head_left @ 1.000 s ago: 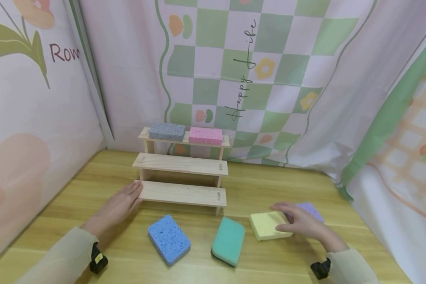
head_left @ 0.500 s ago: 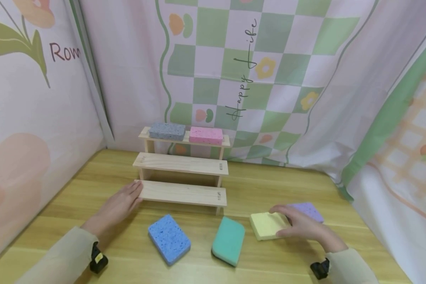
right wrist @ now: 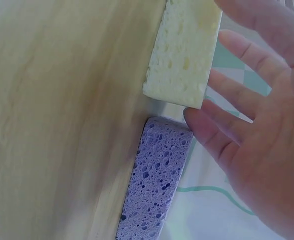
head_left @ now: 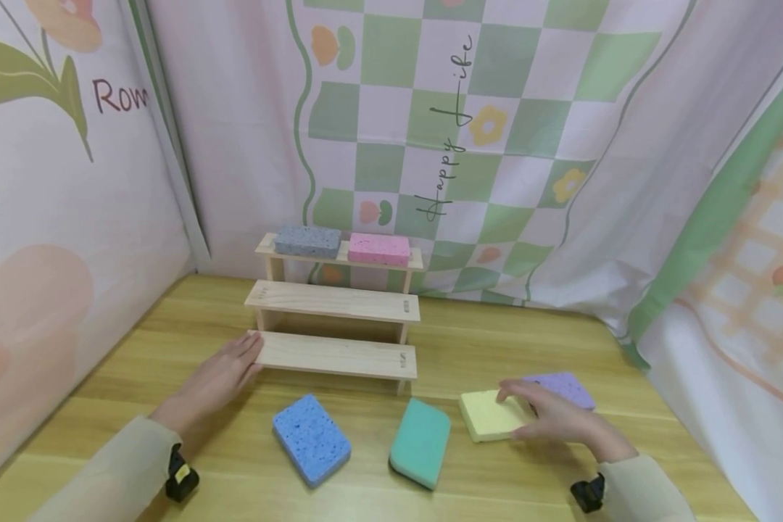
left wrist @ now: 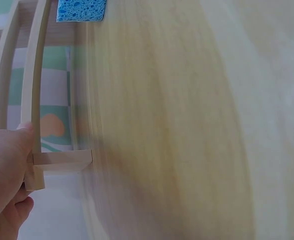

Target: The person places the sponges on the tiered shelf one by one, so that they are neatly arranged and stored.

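Note:
In the head view, my left hand [head_left: 218, 377] is at the left end of the lowest board of a three-tier wooden shelf [head_left: 333, 355]. The left wrist view shows that hand [left wrist: 6, 175] gripping the board's end, thumb and fingers on either side. Over the right end of a pale yellow sponge [head_left: 489, 415] hovers my right hand [head_left: 551, 413], its fingers spread. Seen from the right wrist, the fingers lie along the yellow sponge [right wrist: 182, 55], not curled round it. Behind that hand a purple sponge [head_left: 564, 388] lies on the table, partly covered.
A grey-blue sponge [head_left: 307, 241] and a pink sponge [head_left: 378, 249] sit on the top tier. In front of the shelf lie a blue sponge [head_left: 311, 440] and a green sponge [head_left: 420, 442]. Patterned curtains [head_left: 235, 145] hang behind and beside the wooden table [head_left: 496, 348].
My right hand has shifted slightly, its thumb and fingertips lower and nearer the yellow sponge's right end. More of the purple sponge shows. My left hand, the shelf and the sponges have stayed put.

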`<control>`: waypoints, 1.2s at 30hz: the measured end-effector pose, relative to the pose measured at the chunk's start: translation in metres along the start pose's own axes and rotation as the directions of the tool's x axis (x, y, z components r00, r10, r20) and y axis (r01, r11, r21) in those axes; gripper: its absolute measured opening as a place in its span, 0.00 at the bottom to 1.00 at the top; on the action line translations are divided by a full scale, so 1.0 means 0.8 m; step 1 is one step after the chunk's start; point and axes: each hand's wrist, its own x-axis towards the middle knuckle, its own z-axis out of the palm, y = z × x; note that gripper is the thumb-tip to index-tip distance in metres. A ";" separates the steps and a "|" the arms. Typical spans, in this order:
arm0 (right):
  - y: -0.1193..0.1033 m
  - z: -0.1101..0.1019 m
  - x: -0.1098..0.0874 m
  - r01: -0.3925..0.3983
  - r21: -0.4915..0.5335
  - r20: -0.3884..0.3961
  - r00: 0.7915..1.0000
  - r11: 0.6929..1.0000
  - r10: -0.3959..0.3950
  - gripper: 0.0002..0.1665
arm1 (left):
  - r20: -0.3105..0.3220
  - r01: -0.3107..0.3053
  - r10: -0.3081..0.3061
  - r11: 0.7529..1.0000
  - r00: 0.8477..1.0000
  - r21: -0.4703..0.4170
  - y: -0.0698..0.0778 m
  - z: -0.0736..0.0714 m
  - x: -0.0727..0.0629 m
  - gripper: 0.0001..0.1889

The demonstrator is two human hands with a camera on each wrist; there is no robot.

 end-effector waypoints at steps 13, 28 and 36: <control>0.001 -0.001 0.001 -0.014 -0.013 -0.001 1.000 1.000 0.014 0.25 | -0.022 -0.011 0.011 1.000 1.000 0.001 -0.002 0.001 0.000 0.24; 0.001 0.002 0.004 0.065 0.045 -0.034 0.997 0.997 -0.063 0.22 | 0.005 -0.001 0.001 1.000 1.000 -0.002 -0.002 0.001 0.001 0.24; 0.002 0.002 0.005 0.031 0.024 -0.061 0.998 0.999 -0.029 0.21 | -0.002 -0.005 0.005 1.000 1.000 -0.003 0.000 0.000 0.000 0.24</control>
